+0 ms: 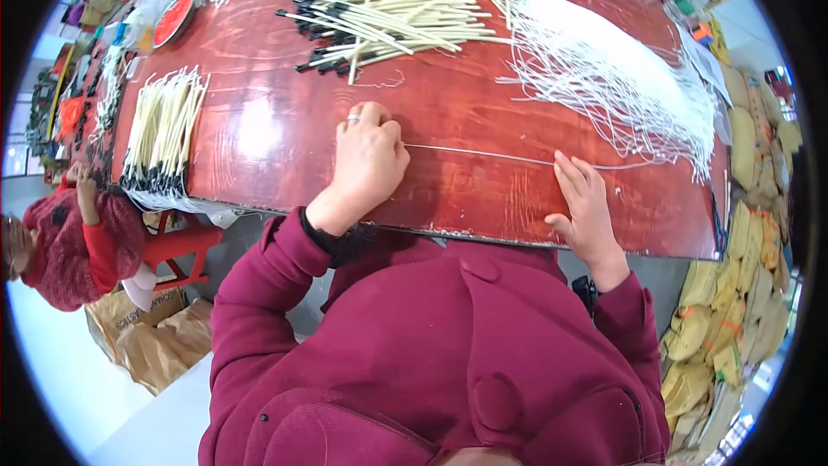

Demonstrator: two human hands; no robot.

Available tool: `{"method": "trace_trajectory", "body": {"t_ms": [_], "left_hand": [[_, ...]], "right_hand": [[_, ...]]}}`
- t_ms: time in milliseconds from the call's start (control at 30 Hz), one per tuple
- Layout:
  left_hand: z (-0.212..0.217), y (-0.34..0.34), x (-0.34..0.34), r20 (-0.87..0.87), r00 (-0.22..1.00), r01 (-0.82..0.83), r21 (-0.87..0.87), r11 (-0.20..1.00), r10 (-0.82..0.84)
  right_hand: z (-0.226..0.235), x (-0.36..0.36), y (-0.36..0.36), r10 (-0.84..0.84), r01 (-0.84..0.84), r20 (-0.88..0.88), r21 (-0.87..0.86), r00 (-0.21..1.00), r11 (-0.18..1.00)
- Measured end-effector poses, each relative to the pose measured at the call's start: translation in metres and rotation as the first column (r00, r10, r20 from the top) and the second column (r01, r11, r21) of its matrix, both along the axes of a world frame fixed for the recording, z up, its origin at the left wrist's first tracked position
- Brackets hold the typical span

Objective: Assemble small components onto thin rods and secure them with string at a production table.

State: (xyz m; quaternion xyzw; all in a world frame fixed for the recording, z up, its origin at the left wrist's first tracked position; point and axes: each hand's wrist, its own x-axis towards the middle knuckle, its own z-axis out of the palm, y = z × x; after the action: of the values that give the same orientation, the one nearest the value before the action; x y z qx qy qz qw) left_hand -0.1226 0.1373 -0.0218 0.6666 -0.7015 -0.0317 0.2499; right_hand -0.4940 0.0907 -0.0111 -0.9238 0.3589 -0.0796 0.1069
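A thin white cord (483,153) stretches sideways across the red table just in front of me. My left hand (371,155), with a ring on one finger, is closed on the cord's left end; its fingertips are hidden beneath the knuckles. Toward the right, my right hand (586,207) has its fingers stretched out and the thumb apart. Its fingertips lie at the cord, which continues past them to the right. Beyond my right hand spreads a large bundle of white cords (595,52), loose and tangled at the near end.
Pale tubes with black ends (397,13) are heaped at the table's far side. Another tube bundle (164,129) lies at left, near a bowl of red material (174,20). A person in a maroon top (78,242) sits at far left. Yellowish sacks (716,311) are stacked at right.
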Motion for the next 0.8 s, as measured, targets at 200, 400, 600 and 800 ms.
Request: {"method": "trace_trajectory", "body": {"t_ms": [200,400,600,800], "left_hand": [[0.016,-0.003,0.009,0.141,0.990,0.003,0.067,0.998,-0.012],[0.059,-0.069,0.051,0.182,0.982,0.039,0.060,0.997,-0.050],[0.026,-0.160,0.082,0.441,0.879,0.255,-0.118,0.960,-0.180],[0.019,-0.181,0.092,0.494,0.824,0.334,-0.026,0.942,-0.278]], "right_hand": [[-0.002,0.002,0.000,-0.034,0.033,0.029,0.028,0.999,0.999],[-0.003,-0.001,0.001,-0.027,0.025,0.038,0.063,0.999,0.998],[-0.007,-0.001,0.002,-0.061,0.057,0.052,0.084,0.997,0.995],[-0.006,0.001,0.002,-0.071,0.068,0.043,0.060,0.997,0.996]]}}
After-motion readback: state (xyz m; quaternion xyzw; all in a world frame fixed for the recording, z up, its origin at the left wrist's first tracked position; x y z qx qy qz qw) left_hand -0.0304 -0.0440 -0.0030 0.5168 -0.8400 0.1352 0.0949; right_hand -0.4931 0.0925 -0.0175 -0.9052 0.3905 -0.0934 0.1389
